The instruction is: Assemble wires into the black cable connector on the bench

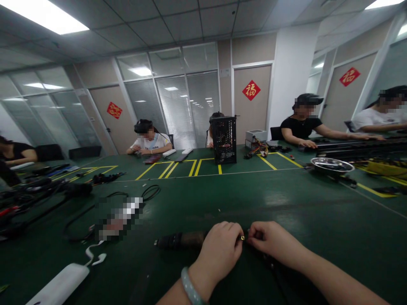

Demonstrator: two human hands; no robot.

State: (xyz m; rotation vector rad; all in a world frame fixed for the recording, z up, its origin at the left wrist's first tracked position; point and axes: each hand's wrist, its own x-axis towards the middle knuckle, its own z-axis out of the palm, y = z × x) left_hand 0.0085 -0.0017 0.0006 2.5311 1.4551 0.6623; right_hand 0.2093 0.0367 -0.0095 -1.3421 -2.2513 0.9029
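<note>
Bright ceiling panels (44, 16), warped edges

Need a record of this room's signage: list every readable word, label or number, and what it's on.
"福" on the centre door's red diamond
"福" on the left door's red diamond
"福" on the right door's red diamond
Plate beside the centre door: too small to read

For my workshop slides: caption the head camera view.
Left hand and right hand pinch a small metal part at a long green table.

Red diamond signs (251, 90) on doors (252, 120) read 福.
</note>
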